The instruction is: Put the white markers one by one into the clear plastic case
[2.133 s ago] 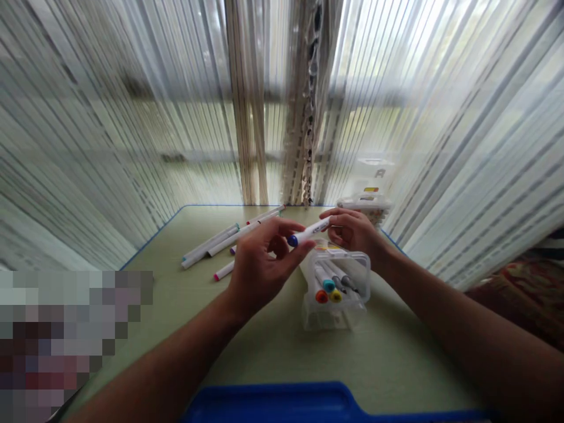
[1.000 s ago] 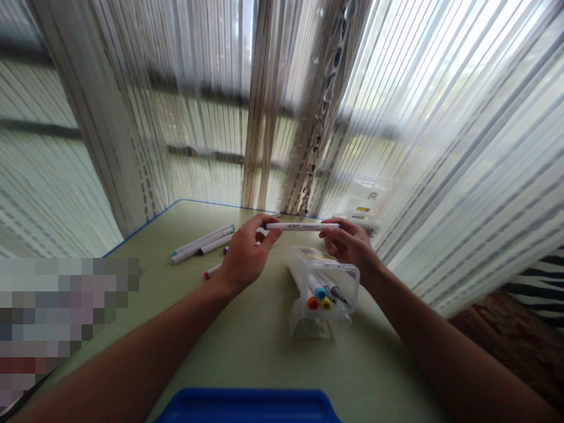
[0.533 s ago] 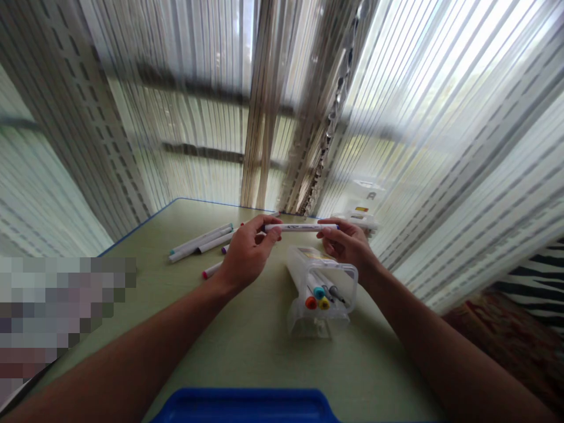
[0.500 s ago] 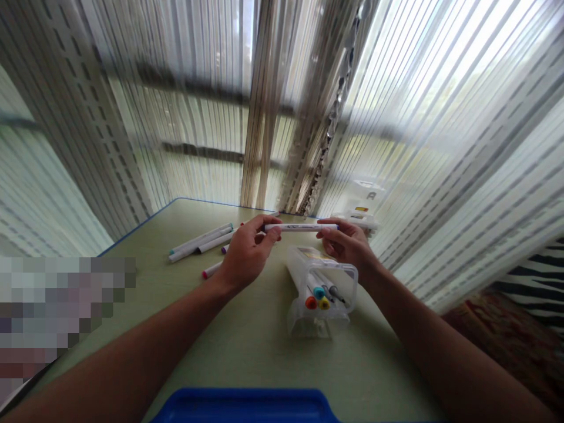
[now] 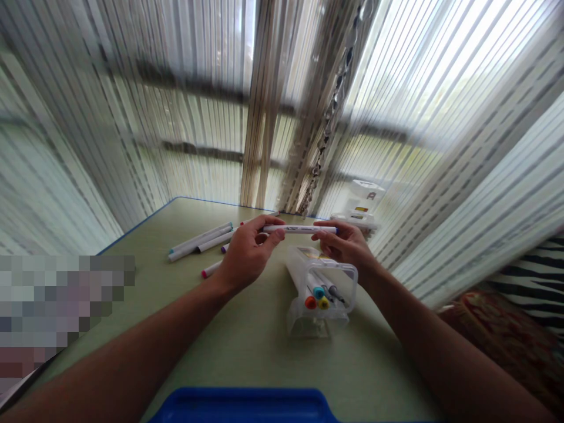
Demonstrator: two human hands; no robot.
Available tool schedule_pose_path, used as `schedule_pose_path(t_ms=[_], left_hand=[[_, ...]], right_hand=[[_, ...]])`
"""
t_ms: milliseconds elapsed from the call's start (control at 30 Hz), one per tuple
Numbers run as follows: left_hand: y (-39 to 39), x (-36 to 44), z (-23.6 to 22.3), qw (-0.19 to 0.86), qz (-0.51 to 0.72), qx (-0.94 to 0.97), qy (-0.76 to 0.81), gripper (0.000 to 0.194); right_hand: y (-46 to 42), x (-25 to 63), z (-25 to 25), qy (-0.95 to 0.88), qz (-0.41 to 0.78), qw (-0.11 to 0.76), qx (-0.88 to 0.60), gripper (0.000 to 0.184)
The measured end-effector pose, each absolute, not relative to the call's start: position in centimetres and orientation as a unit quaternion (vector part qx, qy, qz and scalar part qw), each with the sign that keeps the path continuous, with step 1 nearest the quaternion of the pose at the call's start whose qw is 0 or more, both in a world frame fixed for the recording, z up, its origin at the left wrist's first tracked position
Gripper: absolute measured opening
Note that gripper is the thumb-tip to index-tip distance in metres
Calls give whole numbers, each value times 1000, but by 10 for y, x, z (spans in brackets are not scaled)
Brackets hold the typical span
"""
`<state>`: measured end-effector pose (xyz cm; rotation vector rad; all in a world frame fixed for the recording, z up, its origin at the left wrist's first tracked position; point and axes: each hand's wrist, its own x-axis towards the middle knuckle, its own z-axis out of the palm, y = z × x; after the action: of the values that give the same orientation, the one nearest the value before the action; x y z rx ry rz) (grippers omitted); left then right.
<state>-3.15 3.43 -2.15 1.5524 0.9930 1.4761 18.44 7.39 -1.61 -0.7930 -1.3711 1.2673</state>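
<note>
A white marker (image 5: 299,229) with dark print lies level between my two hands, above the table. My left hand (image 5: 252,249) pinches its left end between thumb and fingers. At the other end, where a bit of blue shows, my right hand (image 5: 346,242) grips it the same way. Just below and in front of the right hand is a clear plastic case (image 5: 297,267), lying on its side with its mouth toward me. Inside it are several markers, among them ones with an orange end (image 5: 311,302), a yellow end (image 5: 324,303) and a turquoise end (image 5: 318,292).
Several white markers (image 5: 200,241) lie loose on the pale green table (image 5: 247,352), left of and behind my left hand. A second clear case (image 5: 356,220) stands at the back right. A blue tray (image 5: 247,405) is at the near edge. String curtains hang behind the table.
Two seconds ago the marker slanted with its blue end toward my left hand; it has since turned level, blue to the right. In the last half second my hands barely moved.
</note>
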Motion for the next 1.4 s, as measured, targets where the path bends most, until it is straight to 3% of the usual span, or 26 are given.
schedule_pose_path(t_ms=[633,933,1200,1400], left_hand=[[26,-27,-6,439,604,577,329,29],[23,-30,2,440,613,566,333,28],[26,-32,-2,428,600,576,355,29],[22,-35,0,411,603,591,342,26]], right_hand=[[70,186,-8,-558,476,575,-363,47],[62,187,4,-596,478,563,-315,24],[59,188,2,-614,492,526,-324,32],[57,191,9,-662,423,534,-313,28]])
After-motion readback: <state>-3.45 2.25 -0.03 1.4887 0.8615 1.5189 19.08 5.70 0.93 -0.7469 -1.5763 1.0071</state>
